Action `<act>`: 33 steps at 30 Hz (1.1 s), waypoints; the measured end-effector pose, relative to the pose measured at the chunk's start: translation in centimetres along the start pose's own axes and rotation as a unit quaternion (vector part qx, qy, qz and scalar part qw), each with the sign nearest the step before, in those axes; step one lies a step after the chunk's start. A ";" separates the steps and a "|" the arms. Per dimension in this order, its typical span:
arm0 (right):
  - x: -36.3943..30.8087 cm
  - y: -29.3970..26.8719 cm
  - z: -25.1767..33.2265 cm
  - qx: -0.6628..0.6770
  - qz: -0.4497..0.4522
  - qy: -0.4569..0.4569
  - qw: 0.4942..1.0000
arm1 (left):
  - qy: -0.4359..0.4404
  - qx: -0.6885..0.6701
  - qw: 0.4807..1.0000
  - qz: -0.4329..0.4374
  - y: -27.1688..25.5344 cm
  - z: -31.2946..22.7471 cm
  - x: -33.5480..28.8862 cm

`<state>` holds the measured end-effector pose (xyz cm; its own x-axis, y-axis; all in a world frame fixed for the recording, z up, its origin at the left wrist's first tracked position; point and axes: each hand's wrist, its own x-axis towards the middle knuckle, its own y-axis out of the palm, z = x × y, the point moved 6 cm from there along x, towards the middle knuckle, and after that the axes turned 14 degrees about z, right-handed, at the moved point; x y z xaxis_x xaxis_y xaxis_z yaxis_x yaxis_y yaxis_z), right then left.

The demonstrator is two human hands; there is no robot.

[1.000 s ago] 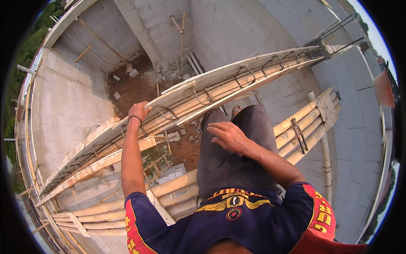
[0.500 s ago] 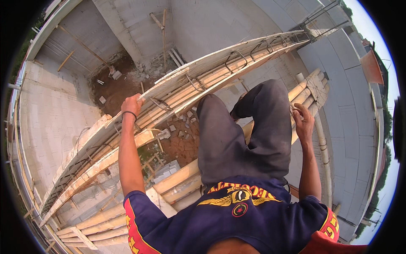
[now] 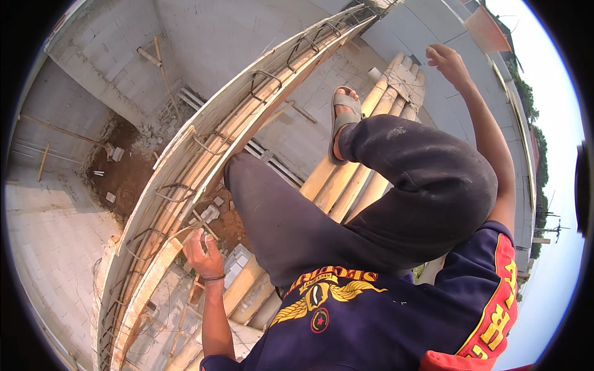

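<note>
My left hand (image 3: 203, 253), with a dark band at the wrist, is beside the end of a pale wooden board (image 3: 166, 255). Its fingers are bent and apart, and I see nothing held in them. Raised far out to the right is my right hand (image 3: 447, 62), in front of a grey block wall (image 3: 455, 28). Its fingers curl loosely, with no object visible in them. Left of my legs runs a long trough of boards (image 3: 204, 127) with bent steel stirrups (image 3: 266, 77) inside. My sandalled foot (image 3: 345, 117) is on pale round poles (image 3: 337, 179).
The poles are bound with wire at their far end (image 3: 405, 83). Far below lie a brown dirt floor (image 3: 127, 170) with rubble, and stacked pale blocks (image 3: 237, 263). Block walls (image 3: 49, 216) stand at the left. Several pale pipes (image 3: 272, 161) show beneath my legs.
My left hand has let go of the trough's edge and come nearer my body. My right hand has left the poles and swung up and outward. My legs have shifted, with one knee turned right.
</note>
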<state>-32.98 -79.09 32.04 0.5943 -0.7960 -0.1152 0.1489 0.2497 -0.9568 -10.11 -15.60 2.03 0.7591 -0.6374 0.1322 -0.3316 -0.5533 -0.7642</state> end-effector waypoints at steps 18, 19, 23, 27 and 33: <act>9.4 22.0 -12.6 -0.304 0.408 -0.010 0.861 | -0.290 0.140 0.929 0.180 11.4 0.4 -9.4; 8.4 23.3 -13.2 -0.291 0.442 -0.029 0.848 | -0.299 0.140 0.925 0.190 11.6 0.6 -9.4; 3.9 27.0 -15.0 -0.229 0.514 -0.002 0.827 | -0.344 0.159 0.899 0.219 11.7 1.2 -9.8; 2.3 27.3 -17.1 -0.274 0.570 -0.023 0.775 | -0.384 0.123 0.887 0.227 11.9 1.5 -10.0; 17.2 17.8 -18.7 -0.403 0.460 0.033 0.790 | -0.388 0.110 0.877 0.261 12.2 1.5 -8.5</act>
<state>-34.86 -98.64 8.07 0.1105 -0.5156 -0.8497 -0.8903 0.3286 -0.3152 -19.77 -16.07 -9.39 0.7172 -0.1693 -0.6759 -0.6958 -0.1223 -0.7077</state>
